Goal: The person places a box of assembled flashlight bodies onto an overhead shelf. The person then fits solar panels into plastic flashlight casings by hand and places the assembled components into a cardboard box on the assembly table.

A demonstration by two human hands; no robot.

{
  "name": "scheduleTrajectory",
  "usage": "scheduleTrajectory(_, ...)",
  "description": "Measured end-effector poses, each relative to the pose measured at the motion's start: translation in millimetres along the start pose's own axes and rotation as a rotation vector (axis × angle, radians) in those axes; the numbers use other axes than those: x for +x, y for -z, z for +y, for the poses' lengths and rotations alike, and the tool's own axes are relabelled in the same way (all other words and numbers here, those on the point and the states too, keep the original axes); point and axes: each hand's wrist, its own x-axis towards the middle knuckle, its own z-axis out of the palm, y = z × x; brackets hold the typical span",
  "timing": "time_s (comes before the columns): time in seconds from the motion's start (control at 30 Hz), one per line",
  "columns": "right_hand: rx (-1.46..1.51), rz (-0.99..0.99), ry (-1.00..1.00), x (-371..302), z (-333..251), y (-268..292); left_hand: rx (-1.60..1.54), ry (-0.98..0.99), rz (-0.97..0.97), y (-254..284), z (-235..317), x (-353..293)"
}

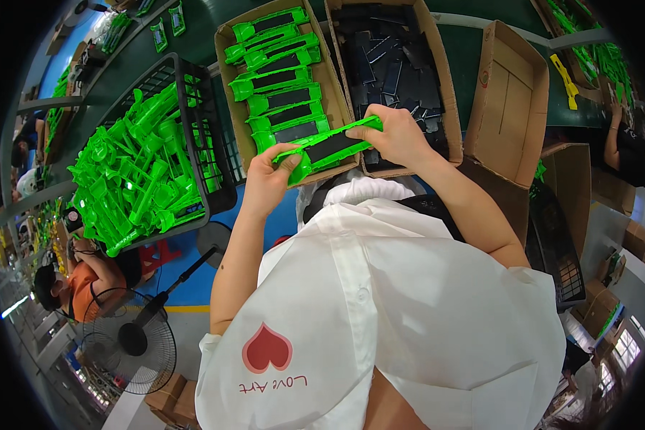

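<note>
head view: one green plastic piece (327, 145) with a black insert, held over the cardboard boxes
left hand (269, 179): fingers clamped on its lower-left end
right hand (398, 136): fingers pinched tight on the upper-right end
nearby: box of finished green pieces (283, 79)

You wear a loose white short-sleeved shirt (380, 301) with a small button on the front and a red heart (266, 348) printed above red lettering; your forearms are bare.
</note>
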Motion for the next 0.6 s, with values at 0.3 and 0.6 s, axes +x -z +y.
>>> scheduleTrajectory(0.3,0.092,-0.077,0.162,-10.8,-2.9,-28.8,0.873,-0.205,-0.112,-33.2,4.3,18.3)
scheduleTrajectory(0.6,0.179,-0.302,-0.080,9.0,22.9,-10.5,1.191,-0.193,-0.160,3.6,16.0,32.2)
